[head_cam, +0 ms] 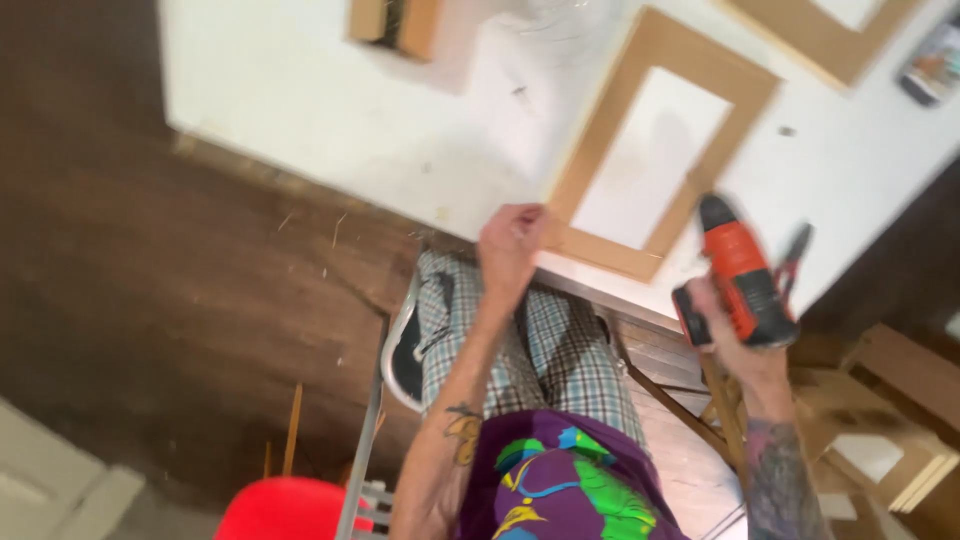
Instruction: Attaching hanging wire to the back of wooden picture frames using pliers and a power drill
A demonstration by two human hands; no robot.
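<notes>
A small flat package (935, 62) lies at the far right corner of the white table (330, 110), cut off by the picture's edge. It looks rectangular, dark at its rim, with a blurred patch of orange and pale colours on its face; too blurred to tell more. No signs or screens show.

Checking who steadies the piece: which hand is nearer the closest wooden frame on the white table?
Left. The left hand touches the wooden frame at its near corner; the right hand is off to the frame's side, gripping an orange drill.
</notes>
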